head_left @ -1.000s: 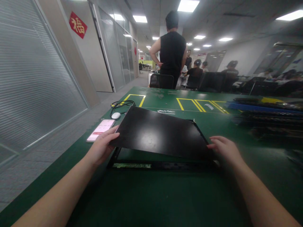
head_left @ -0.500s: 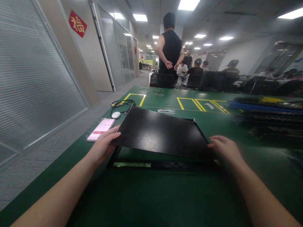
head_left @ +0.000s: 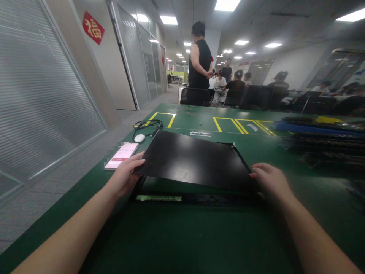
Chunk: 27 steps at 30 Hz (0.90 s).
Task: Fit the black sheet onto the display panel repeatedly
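— What are the fingers doing?

— The left hand [head_left: 125,176] has its fingers clamped on the near-left corner of a flat, glossy black rectangular panel [head_left: 194,160]. The right hand [head_left: 269,179] grips the near-right corner, fingers curled over the edge. The panel's near edge is raised above a black rectangular frame [head_left: 196,198] lying on the green table mat [head_left: 199,236].

— And around it?

— Just left sits a smartphone with a lit pink screen [head_left: 122,155], then a white mouse [head_left: 139,138] with a black cable [head_left: 148,124]. Yellow taped boxes [head_left: 242,125] mark the far surface. Dark stacked trays [head_left: 322,139] crowd the right edge. The near mat is open. A person in a black sleeveless top [head_left: 199,62] stands beyond the table, beside glass office walls [head_left: 142,57].
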Available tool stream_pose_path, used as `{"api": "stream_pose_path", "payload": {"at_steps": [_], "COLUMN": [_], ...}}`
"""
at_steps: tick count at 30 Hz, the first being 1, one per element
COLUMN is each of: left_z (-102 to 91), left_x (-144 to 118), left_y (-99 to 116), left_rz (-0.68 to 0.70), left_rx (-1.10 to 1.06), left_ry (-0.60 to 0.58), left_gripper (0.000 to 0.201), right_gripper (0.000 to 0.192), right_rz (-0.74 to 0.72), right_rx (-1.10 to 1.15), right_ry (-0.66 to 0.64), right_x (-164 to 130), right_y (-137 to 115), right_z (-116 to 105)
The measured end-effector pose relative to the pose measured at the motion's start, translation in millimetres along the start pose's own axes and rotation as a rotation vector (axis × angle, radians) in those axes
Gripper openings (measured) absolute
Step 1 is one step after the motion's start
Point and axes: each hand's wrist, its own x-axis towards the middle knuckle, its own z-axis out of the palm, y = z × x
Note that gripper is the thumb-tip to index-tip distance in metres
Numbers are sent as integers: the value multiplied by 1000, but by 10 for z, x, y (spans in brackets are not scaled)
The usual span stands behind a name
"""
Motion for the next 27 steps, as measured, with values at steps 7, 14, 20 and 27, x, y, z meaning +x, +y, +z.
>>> {"api": "stream_pose_path", "payload": {"at_steps": [7, 14, 20, 27], "left_z": [12, -16, 7, -5], "left_x": [22, 40, 19, 40], "left_y": [-23, -54, -47, -79], "left_rz": [-31, -70, -79, -113], "left_rx": [-19, -41, -7, 48], "left_ry": [83, 108, 65, 56], "left_gripper": [11, 13, 23, 29], "right_gripper": [31, 31, 30, 30], "right_rz": [-31, -55, -87, -96], "right_rx": [-103, -127, -175, -213], "right_ry": [5, 4, -30, -25], "right_x": [-33, -6, 40, 45], "right_y": [-70, -11, 58, 57], "right_z": [-46, -4, 30, 29]}}
